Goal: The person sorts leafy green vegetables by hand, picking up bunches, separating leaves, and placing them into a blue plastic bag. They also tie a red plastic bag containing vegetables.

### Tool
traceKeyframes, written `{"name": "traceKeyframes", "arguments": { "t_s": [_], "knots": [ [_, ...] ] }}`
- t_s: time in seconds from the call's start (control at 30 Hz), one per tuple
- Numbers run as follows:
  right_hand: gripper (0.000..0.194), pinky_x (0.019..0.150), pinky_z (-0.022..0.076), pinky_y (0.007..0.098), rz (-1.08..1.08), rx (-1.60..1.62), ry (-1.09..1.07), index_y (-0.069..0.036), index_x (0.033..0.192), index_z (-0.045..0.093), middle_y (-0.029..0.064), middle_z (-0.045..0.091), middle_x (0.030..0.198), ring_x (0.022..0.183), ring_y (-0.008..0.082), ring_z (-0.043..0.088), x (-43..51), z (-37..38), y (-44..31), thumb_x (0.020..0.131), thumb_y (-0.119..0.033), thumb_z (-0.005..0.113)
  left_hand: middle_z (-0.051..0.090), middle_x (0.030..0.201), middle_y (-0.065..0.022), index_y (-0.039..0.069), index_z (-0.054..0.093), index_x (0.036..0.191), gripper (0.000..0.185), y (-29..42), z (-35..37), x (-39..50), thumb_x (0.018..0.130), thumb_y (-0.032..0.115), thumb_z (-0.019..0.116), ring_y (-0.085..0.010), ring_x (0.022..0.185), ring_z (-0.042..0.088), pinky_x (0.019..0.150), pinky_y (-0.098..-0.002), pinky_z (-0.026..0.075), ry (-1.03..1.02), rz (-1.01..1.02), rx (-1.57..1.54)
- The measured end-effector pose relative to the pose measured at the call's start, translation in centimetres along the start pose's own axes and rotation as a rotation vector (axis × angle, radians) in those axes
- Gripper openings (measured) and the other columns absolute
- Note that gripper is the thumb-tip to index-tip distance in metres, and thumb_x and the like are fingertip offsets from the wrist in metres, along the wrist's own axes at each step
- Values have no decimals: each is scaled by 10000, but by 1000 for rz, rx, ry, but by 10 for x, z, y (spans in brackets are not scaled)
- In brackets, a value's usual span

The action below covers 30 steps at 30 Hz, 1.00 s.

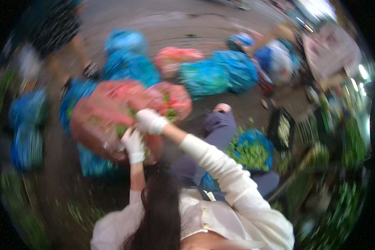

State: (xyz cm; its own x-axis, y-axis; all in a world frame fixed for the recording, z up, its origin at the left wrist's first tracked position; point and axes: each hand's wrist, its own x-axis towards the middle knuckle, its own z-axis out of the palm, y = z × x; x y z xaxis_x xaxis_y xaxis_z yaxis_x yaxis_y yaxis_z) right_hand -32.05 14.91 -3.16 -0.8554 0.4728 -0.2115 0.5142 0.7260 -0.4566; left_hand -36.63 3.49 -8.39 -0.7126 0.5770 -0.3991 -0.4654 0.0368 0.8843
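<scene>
Both hands wear white gloves and meet at a large red plastic bag (pixel 97 125) with green leaves inside. My left hand (pixel 133 144) is at the bag's near side, its fingers at the plastic around some greenery. Just above it my right hand (pixel 150 121) is bent closed at the bag's upper edge; blur hides what exactly the fingers grip. A smaller red bag (pixel 178 97) with greens touches the large one behind my right hand. By my right leg a blue bag (pixel 270 147) stands open, filled with green leaves (pixel 251 154).
Blue bags (pixel 128 67) and a pinkish bag (pixel 178 57) stand ahead, with more blue bags (pixel 28 128) at left. A person's legs (pixel 78 53) are at upper left. Another person's arm (pixel 265 39) reaches among bags at upper right. A black crate (pixel 273 131) lies at right.
</scene>
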Motion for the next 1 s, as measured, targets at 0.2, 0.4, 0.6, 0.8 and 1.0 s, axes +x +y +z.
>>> {"name": "traceKeyframes", "arguments": {
  "t_s": [0.2,0.4,0.6,0.8,1.0],
  "knots": [
    [286,755,495,470,-10,99,127,-9,800,663,249,629,785,796,391,631,-4,34,-20,794,-259,526,639,683,-45,-16,671,800,155,-6,-38,-7,820,136,647,-93,561,564,497,-239,433,56,90,168],
    [164,556,472,304,-81,615,16,24,838,597,127,651,746,601,153,596,-15,31,-17,850,-108,501,661,692,-90,-55,662,816,138,-5,-34,-9,806,79,630,-129,568,615,522,-266,494,43,231,47],
    [178,605,420,206,28,1089,-45,-14,921,611,4,610,745,633,75,540,-9,34,12,892,-189,594,654,678,-126,2,671,861,253,-7,-5,-1,799,246,650,-194,621,641,597,-335,495,200,248,246],
    [123,617,420,196,45,904,3,8,852,662,-6,626,781,674,52,528,-5,17,15,808,-100,699,625,701,-185,22,602,746,198,2,-6,-2,711,186,707,-347,688,631,626,-401,491,299,602,404],
    [101,661,455,214,-57,912,-96,20,876,654,5,645,808,712,64,551,2,7,8,823,-67,650,574,634,-134,34,553,720,158,14,-11,4,672,102,688,-310,591,596,557,-391,478,346,867,610]
  ]
}}
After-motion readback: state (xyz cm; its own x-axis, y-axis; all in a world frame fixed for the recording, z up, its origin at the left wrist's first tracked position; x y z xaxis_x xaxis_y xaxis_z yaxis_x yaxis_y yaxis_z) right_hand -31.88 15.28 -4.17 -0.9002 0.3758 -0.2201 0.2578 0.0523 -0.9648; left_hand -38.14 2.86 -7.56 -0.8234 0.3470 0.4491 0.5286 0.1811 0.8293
